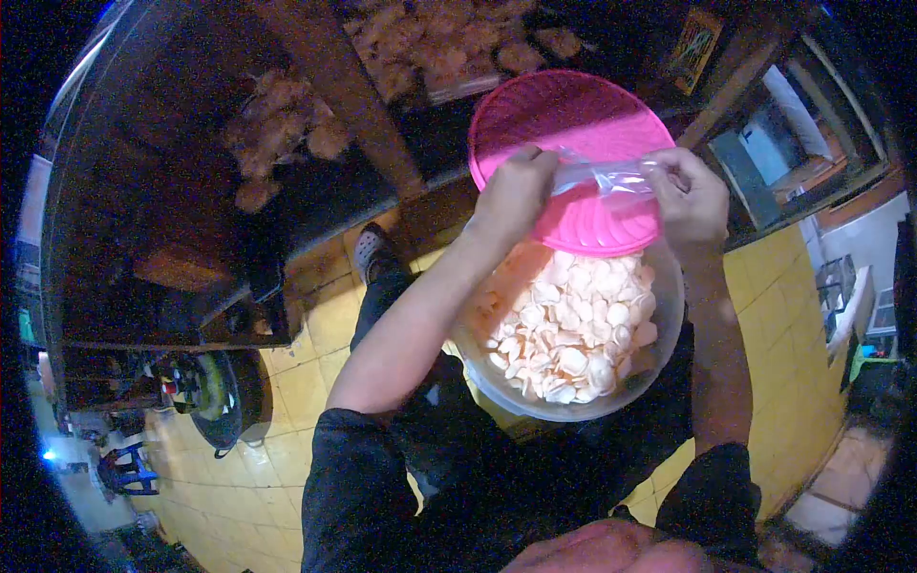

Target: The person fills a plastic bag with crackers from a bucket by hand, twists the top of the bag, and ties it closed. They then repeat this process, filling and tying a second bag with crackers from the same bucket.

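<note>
holds, above a yellow tiled floor [764, 306] and between two dark-clad legs [430, 411], a wide, round, cloudy tub [669, 329], with a pale, rounded rim. shows, inside that tub, a heap of pale chips [573, 325], small, thin, roundish and loosely overlapped, bright toward the middle and right, more orange in the shade at the left. has, over the far edge of the tub, a round pink lid [573, 115], ridged in curving lines, shaded across the upper part and vivid lower down. stretches, in front of that lid and beyond the chips, a clear plastic bag [616, 181], thin, creased and drawn out sideways, with white glare near the middle. looks too crumpled and shiny to tell where to find the mouth. pinches the near-left end of the bag with the left hand [519, 191], fingers curled in, thumb pressed against them, knuckles up. pinches the opposite end with the right hand [690, 196], thumb and fingertips close together on the plastic, other fingers bent. holds both hands apart, well above the chips, with only the bag spanning between.
</note>
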The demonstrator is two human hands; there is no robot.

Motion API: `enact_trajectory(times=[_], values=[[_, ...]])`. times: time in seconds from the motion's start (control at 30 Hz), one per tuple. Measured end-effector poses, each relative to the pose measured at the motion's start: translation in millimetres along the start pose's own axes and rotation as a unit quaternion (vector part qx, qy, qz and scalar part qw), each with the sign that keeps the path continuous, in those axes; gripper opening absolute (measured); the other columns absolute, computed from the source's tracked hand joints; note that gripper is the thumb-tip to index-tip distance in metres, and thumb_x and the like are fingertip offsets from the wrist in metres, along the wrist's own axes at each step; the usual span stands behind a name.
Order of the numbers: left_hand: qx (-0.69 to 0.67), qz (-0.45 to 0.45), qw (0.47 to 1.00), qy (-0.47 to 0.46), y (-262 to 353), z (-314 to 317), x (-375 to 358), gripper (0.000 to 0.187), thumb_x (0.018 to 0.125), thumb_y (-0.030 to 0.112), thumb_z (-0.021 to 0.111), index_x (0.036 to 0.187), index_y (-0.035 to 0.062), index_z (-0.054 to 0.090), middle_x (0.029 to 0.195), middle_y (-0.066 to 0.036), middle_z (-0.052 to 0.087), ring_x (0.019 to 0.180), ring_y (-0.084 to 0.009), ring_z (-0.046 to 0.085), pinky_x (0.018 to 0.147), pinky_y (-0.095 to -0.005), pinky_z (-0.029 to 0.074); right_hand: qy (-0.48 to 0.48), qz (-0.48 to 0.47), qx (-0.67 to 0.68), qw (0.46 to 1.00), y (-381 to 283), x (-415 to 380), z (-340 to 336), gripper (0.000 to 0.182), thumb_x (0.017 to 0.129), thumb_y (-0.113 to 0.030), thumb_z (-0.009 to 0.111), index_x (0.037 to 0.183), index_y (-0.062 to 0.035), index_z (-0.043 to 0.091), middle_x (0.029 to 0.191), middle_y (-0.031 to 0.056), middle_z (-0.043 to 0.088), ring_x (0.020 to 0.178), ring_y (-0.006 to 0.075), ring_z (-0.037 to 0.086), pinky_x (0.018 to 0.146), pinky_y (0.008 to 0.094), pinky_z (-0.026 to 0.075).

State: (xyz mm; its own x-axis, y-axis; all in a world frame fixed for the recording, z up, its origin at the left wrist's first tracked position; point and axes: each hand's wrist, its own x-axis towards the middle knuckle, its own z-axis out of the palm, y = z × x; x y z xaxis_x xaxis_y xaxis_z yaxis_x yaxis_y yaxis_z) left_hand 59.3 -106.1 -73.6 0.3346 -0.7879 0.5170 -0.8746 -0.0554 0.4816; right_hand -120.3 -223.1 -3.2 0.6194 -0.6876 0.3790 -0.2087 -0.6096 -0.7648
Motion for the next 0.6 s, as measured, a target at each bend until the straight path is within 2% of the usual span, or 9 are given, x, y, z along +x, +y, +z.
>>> enact_trajectory(times=[0.1,0.2,0.23,0.27,0.33,0.37,0.4,0.5,0.6], values=[[0.004,-0.02,0.999,-0.033,-12.9,-10.4,4.4,0.017,0.077,0.002,0.058,0.094,-0.0007,0.061,0.089,-0.022,0.061,0.086,-0.0425,0.062,0.078,-0.0495,0.051,0.024,-0.017,0.18,0.983,26.2,9.4,-16.2,0.008,0.091,-0.009,0.066,0.095,-0.0016,0.063,0.089,0.0095,0.069,0.079,0.0107,0.063,0.071,0.0252,0.052],[-0.045,0.058,0.997,0.027,-18.2,-15.9,-4.1,0.029,0.075,0.002,0.061,0.104,-0.001,0.062,0.097,-0.024,0.062,0.094,-0.0428,0.06,0.083,-0.0484,0.05,0.044,0.051,0.223,0.973,23.5,6.3,-30.5,0.012,0.091,-0.01,0.067,0.098,-0.0024,0.061,0.088,0.0074,0.069,0.079,0.0101,0.063,0.07,0.025,0.051],[-0.043,0.025,0.999,0.003,-17.7,-19.0,-5.5,0.037,0.076,0.001,0.061,0.112,-0.0021,0.061,0.107,-0.025,0.061,0.102,-0.0417,0.059,0.089,-0.0464,0.048,0.027,0.066,0.262,0.962,29.0,5.8,-29.5,0.016,0.092,-0.013,0.067,0.101,-0.0027,0.059,0.088,0.0064,0.069,0.078,0.0099,0.063,0.068,0.0249,0.051],[-0.044,0.026,0.999,0.0,-16.0,-20.3,-7.9,0.037,0.076,0.001,0.061,0.112,-0.0021,0.061,0.107,-0.025,0.061,0.102,-0.0417,0.059,0.089,-0.0464,0.048,0.03,0.069,0.262,0.962,30.6,3.2,-27.1,0.016,0.092,-0.013,0.067,0.101,-0.0027,0.059,0.088,0.0064,0.069,0.078,0.0099,0.063,0.068,0.0249,0.051],[-0.063,-0.01,0.992,0.107,-2.7,-28.4,-8.9,0.034,0.085,0.009,0.061,0.117,-0.0012,0.06,0.116,-0.022,0.063,0.108,-0.0368,0.062,0.093,-0.0413,0.049,-0.014,0.056,0.218,0.974,33.0,-2.5,-20.6,0.02,0.091,-0.018,0.068,0.101,-0.0028,0.06,0.087,0.0066,0.07,0.078,0.0098,0.063,0.067,0.0248,0.05],[-0.083,-0.062,0.989,0.11,7.4,-32.7,-10.4,0.033,0.087,0.009,0.06,0.118,-0.0015,0.058,0.116,-0.021,0.061,0.108,-0.0338,0.061,0.094,-0.0391,0.047,-0.068,0.097,0.168,0.979,46.3,0.6,-20.2,0.032,0.09,-0.015,0.069,0.116,-0.0028,0.056,0.095,0.009,0.069,0.083,0.0124,0.064,0.071,0.0261,0.052],[-0.083,-0.061,0.989,0.107,15.4,-34.6,-11.8,0.033,0.087,0.009,0.06,0.118,-0.0015,0.058,0.116,-0.021,0.061,0.108,-0.0338,0.061,0.094,-0.0391,0.047,-0.066,0.099,0.169,0.978,45.1,-3.4,-18.8,0.032,0.09,-0.015,0.069,0.116,-0.0028,0.056,0.095,0.009,0.069,0.083,0.0124,0.064,0.071,0.0261,0.052],[-0.084,-0.055,0.981,0.166,29.7,-36.9,-16.1,0.041,0.087,0.011,0.061,0.125,-0.0017,0.048,0.117,-0.02,0.056,0.109,-0.0333,0.057,0.096,-0.0394,0.044,-0.201,0.189,0.525,0.805,28.3,-9.7,-14.7,0.064,0.084,-0.003,0.066,0.139,-0.0027,0.034,0.111,0.0139,0.064,0.099,0.022,0.065,0.085,0.0338,0.055],[-0.021,-0.06,0.983,0.173,32.6,-40.7,-19.3,0.039,0.087,0.011,0.063,0.121,-0.0008,0.049,0.115,-0.02,0.056,0.108,-0.0312,0.057,0.093,-0.0405,0.044,-0.216,0.142,0.508,0.822,25.4,-12.3,-15.6,0.055,0.089,-0.001,0.061,0.138,-0.0009,0.037,0.115,0.0132,0.062,0.1,0.0176,0.064,0.087,0.0273,0.052]])
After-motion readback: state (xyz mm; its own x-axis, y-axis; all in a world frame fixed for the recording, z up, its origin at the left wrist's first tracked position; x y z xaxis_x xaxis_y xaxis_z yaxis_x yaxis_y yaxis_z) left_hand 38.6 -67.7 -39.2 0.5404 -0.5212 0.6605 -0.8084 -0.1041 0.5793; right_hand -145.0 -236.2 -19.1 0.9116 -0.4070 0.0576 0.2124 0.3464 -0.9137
